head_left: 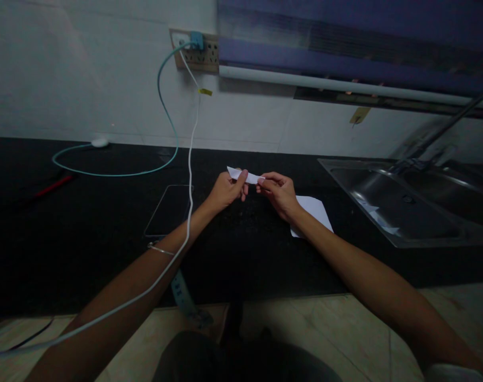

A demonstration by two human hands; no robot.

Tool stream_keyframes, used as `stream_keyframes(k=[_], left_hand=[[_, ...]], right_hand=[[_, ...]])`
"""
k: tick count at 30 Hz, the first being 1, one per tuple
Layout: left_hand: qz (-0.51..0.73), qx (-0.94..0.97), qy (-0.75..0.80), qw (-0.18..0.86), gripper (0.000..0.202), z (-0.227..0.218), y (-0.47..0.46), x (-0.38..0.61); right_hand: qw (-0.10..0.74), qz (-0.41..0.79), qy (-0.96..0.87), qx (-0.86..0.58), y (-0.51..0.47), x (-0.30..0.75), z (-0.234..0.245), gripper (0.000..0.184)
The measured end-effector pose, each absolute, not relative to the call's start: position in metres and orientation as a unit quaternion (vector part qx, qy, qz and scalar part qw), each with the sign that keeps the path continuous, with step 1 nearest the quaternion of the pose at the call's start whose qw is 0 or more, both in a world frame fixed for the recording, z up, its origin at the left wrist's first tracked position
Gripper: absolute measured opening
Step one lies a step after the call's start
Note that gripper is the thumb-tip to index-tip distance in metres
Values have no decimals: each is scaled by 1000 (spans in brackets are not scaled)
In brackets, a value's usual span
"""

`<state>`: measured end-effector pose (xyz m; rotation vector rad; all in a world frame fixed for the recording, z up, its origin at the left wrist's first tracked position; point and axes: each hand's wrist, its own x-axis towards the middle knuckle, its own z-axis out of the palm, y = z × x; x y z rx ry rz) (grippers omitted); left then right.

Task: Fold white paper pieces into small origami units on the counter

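Both hands pinch a small folded strip of white paper (246,176) held just above a black countertop (86,228). My left hand (226,190) grips its left part with thumb and fingers closed. My right hand (277,192) pinches its right end, fingers curled. A thin bangle (160,248) circles my left wrist. A larger sheet of white paper (313,211) lies flat on the counter under and behind my right wrist.
A steel sink (396,204) with a tap (444,130) is at the right. A dark tablet (170,209) lies left of my hands. A teal cable (165,114) and a white cable (190,175) run from a wall socket strip (196,53). A red object (52,185) lies far left.
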<state>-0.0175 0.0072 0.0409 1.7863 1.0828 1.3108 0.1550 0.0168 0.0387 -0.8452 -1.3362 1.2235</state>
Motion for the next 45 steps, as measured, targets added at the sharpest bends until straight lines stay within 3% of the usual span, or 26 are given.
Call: stream_keyframes(k=[5,15,23,27,31,34,40,45], left_hand=[[484,687,405,358,46,43,6,-17],[462,662,376,455,59,42,8,-19],[418,746,384,348,58,31,13,-22],[381,772,402,312,58,27,13,-23],[385,755,406,341,52,25,13,-23],[369,748,413,364,53,24,15,-25],[315,769,418,366,47,23,16,-25],[309,784,406,352,46,27,13,-24]], right_hand=[[563,506,-551,-351,20,157,39,15],[576,498,-537,-363,28,162,38,18],[487,498,-634,-337,30,164,35,34],[475,444,-665,-369,33,165,30,27],[477,407,-682,-377,39,170,33,22],[485,345,-701,-393,49,181,40,21],[413,71,-772,-478,82,238,44,25],[367,-24,-755,-543,104,278,31,34]])
